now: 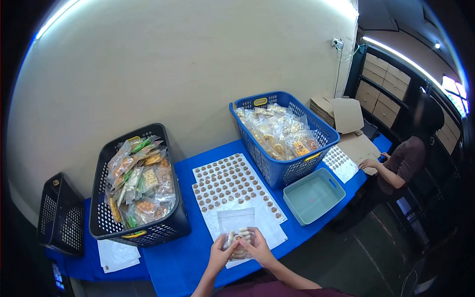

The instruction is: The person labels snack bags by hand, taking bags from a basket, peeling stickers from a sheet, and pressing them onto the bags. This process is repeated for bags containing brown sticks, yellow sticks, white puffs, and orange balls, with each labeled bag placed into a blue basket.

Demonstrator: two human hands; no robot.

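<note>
Head view: we hold one clear pouch (236, 228) between both hands, over the sticker sheets (232, 190).
Left hand (218, 253) and right hand (258, 247) pinch its lower part, equally near; its long axis points away from us.

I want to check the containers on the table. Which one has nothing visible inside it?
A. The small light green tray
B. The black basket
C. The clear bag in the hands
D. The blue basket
A: the small light green tray shows only its bare bottom, with no packets in it.
</note>
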